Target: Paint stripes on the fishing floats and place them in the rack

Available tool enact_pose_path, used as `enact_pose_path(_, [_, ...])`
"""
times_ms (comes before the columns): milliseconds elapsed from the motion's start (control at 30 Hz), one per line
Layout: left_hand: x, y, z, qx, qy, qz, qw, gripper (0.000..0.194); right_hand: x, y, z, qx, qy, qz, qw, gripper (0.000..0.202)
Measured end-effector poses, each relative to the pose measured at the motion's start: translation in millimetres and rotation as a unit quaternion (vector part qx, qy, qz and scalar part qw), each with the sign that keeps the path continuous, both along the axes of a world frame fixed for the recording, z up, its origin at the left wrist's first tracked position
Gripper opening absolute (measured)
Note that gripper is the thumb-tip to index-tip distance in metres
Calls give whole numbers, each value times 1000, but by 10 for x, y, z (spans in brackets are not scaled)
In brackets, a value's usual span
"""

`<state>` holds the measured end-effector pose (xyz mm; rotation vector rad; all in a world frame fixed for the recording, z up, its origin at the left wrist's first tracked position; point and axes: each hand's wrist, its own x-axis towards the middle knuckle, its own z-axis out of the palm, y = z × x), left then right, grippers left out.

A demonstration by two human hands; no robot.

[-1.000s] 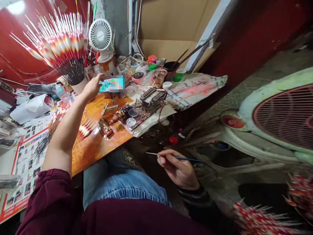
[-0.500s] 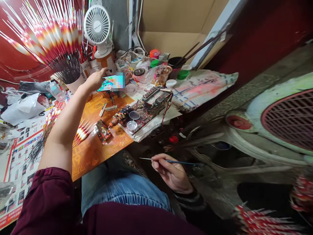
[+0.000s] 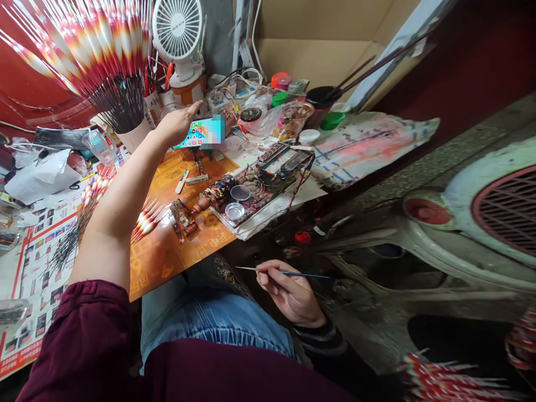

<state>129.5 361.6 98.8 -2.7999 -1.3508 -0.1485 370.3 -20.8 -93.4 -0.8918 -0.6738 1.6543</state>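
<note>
Left hand (image 3: 176,124) reaches far across the bench (image 3: 176,251), fingers loose and spread, tips at the left edge of the phone (image 3: 200,133), which is propped w/ its lit screen facing the seat, prob. so it reads from there. Right hand (image 3: 288,290) rests low near the lap, fingers pinched on a thin brush (image 3: 285,272), held level w/ tip left, off the jeans (image 3: 209,318). Floats (image 3: 144,220) lie left of the phone, nearer.
</note>
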Motion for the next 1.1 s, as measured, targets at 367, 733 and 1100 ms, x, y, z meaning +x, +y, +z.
enact_pose_path(367, [-159,-863,185,40,-55,19,997,59,-43,-104,44,5,-12,20,1000,28])
enact_pose_path(733, [-1488,-3553,-460,92,-51,183,977,19,-345,110,210,107,-69,-28,991,24])
enact_pose_path(1100, [-1662,-3795,-926,146,-50,281,947,15,-946,334,531,471,-262,-11,842,20])
